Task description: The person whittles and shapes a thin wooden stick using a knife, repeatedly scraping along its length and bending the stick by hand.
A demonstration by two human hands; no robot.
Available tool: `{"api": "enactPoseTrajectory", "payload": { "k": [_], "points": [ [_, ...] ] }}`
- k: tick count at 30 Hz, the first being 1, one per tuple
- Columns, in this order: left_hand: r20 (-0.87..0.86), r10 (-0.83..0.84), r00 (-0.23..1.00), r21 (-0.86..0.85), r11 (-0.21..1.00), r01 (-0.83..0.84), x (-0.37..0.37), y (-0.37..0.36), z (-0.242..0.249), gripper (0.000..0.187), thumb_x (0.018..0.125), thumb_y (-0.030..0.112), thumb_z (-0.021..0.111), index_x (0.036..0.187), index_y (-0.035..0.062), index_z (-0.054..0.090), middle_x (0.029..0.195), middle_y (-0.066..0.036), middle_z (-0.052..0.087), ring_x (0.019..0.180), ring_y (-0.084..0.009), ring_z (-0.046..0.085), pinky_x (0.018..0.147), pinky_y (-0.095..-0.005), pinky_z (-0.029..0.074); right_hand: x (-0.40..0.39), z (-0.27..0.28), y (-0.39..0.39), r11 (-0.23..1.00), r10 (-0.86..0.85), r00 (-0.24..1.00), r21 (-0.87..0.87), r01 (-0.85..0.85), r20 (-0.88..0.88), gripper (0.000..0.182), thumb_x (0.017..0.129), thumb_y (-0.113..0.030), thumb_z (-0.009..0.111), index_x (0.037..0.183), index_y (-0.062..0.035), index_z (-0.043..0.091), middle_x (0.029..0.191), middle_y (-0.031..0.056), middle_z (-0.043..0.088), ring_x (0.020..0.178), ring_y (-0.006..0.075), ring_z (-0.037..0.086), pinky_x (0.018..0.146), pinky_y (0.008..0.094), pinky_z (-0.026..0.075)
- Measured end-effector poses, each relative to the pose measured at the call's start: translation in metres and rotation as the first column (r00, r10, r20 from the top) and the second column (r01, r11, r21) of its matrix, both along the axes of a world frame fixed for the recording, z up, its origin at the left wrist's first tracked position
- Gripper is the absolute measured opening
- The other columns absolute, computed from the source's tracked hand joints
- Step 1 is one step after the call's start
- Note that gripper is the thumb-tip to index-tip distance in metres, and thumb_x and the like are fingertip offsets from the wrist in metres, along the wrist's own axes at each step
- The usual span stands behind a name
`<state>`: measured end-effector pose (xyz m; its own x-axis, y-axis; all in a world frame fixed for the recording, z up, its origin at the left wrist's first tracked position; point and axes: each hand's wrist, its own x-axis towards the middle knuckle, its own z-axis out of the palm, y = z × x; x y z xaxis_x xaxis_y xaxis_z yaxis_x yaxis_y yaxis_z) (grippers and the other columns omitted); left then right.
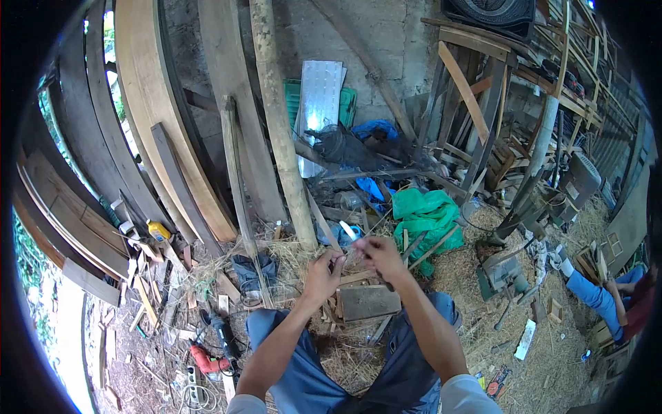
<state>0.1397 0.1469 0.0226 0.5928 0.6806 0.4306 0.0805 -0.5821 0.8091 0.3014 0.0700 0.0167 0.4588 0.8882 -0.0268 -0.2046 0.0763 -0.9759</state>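
My left hand (323, 277) is raised above my lap, its thumb and fingers pinched together. Whatever lies in that pinch is too small to make out. Close beside it, my right hand (381, 259) is closed, with the fingers turned toward the left hand. A slim white object with a rounded end (347, 230) sticks up from the right fingertips and appears to be held there; its kind does not show. Below the hands is a grey wooden block (369, 302), between my knees.
A red power drill (209, 361) and a dark power tool (222, 332) lie at left by a power strip (194, 386). A green plastic bag (429, 219) sits ahead. Planks (141, 90) lean at left. Another person's blue-clad leg (592, 298) shows at right. Wood scraps and shavings cover the ground.
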Motion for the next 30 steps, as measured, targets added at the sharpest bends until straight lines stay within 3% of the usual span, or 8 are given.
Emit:
{"api": "enactPoseTrajectory", "payload": {
  "k": [3, 10, 13, 15, 17, 20, 22, 30],
  "points": [
    [-0.031, -0.004, 1.000, 0.019, 1.000, 0.004, -0.006, -0.001, 0.000, 0.010, 0.085, 0.009, 0.064, 0.091, 0.0009, 0.062, 0.066, -0.010, 0.061, 0.055, -0.0152, 0.056, 0.053, -0.0298, 0.044, 0.031, 0.014, -0.011, 0.999, -0.041, 0.983, -0.011, 0.040, -0.180, 0.023, 0.089, -0.022, 0.064, 0.093, 0.0011, 0.064, 0.068, 0.0006, 0.055, 0.048, 0.0045, 0.039, 0.040, 0.0210, 0.026],
    [-0.055, -0.003, 0.998, -0.015, 1.000, 0.002, -0.003, -0.005, 0.002, 0.010, 0.085, 0.009, 0.064, 0.089, 0.0003, 0.060, 0.067, -0.012, 0.061, 0.055, -0.0181, 0.057, 0.053, -0.0316, 0.044, 0.013, 0.017, -0.018, 0.999, -0.038, 0.995, 0.012, 0.039, -0.096, 0.025, 0.088, -0.021, 0.064, 0.097, 0.0019, 0.061, 0.071, 0.0025, 0.058, 0.046, 0.0049, 0.039, 0.039, 0.0214, 0.027],
    [-0.040, 0.017, 0.999, -0.014, 1.000, -0.017, 0.002, -0.006, 0.000, 0.009, 0.085, 0.008, 0.063, 0.089, 0.0002, 0.060, 0.067, -0.012, 0.062, 0.054, -0.0190, 0.057, 0.052, -0.0320, 0.044, -0.011, 0.014, -0.012, 0.995, 0.083, 0.996, -0.049, -0.084, -0.023, 0.023, 0.089, -0.020, 0.063, 0.096, 0.0011, 0.060, 0.071, 0.0032, 0.058, 0.045, 0.0046, 0.039, 0.039, 0.0210, 0.027],
    [-0.009, -0.004, 1.000, -0.050, 0.999, 0.004, 0.002, -0.006, -0.001, 0.009, 0.085, 0.008, 0.062, 0.088, 0.0000, 0.060, 0.067, -0.013, 0.062, 0.054, -0.0193, 0.057, 0.052, -0.0322, 0.044, -0.020, 0.009, -0.008, 0.986, 0.159, 0.980, -0.023, -0.163, -0.117, 0.018, 0.089, -0.017, 0.063, 0.093, 0.0000, 0.058, 0.071, 0.0036, 0.059, 0.045, 0.0044, 0.039, 0.038, 0.0203, 0.027],
    [0.021, -0.022, 1.000, -0.087, 0.996, 0.023, 0.001, -0.007, -0.001, 0.008, 0.085, 0.007, 0.062, 0.088, -0.0003, 0.059, 0.068, -0.014, 0.062, 0.053, -0.0197, 0.057, 0.052, -0.0325, 0.044, -0.017, 0.014, -0.007, 0.986, 0.159, 0.976, -0.024, -0.164, -0.149, 0.015, 0.089, -0.014, 0.062, 0.088, -0.0007, 0.057, 0.071, 0.0040, 0.060, 0.045, 0.0046, 0.039, 0.039, 0.0198, 0.027],
    [-0.013, 0.007, 1.000, 0.021, 1.000, -0.006, 0.002, -0.009, 0.011, 0.008, 0.085, 0.007, 0.061, 0.088, -0.0001, 0.059, 0.068, -0.015, 0.061, 0.054, -0.0220, 0.058, 0.053, -0.0330, 0.044, -0.011, 0.027, -0.009, 0.990, 0.135, 0.982, -0.017, -0.138, -0.131, 0.016, 0.088, -0.013, 0.064, 0.082, 0.0003, 0.057, 0.068, 0.0037, 0.058, 0.044, 0.0048, 0.038, 0.039, 0.0204, 0.027],
    [0.020, 0.032, 0.999, 0.101, 0.994, -0.034, 0.005, -0.010, 0.009, 0.006, 0.084, 0.006, 0.063, 0.085, 0.0009, 0.060, 0.068, -0.012, 0.062, 0.055, -0.0181, 0.057, 0.054, -0.0304, 0.044, 0.001, 0.020, -0.005, 0.994, 0.106, 0.989, 0.007, -0.106, -0.101, 0.017, 0.088, -0.013, 0.064, 0.079, 0.0001, 0.058, 0.067, 0.0031, 0.058, 0.044, 0.0046, 0.038, 0.039, 0.0206, 0.027],
    [-0.048, 0.016, 0.999, 0.022, 1.000, -0.015, 0.004, -0.015, 0.013, 0.006, 0.084, 0.006, 0.062, 0.088, 0.0014, 0.061, 0.065, -0.013, 0.059, 0.054, -0.0203, 0.055, 0.053, -0.0327, 0.044, 0.007, 0.022, -0.011, 0.997, 0.054, 0.993, -0.051, -0.059, -0.102, 0.018, 0.087, -0.015, 0.065, 0.077, 0.0000, 0.061, 0.063, 0.0001, 0.055, 0.045, 0.0040, 0.040, 0.039, 0.0218, 0.028]
  ]
}}
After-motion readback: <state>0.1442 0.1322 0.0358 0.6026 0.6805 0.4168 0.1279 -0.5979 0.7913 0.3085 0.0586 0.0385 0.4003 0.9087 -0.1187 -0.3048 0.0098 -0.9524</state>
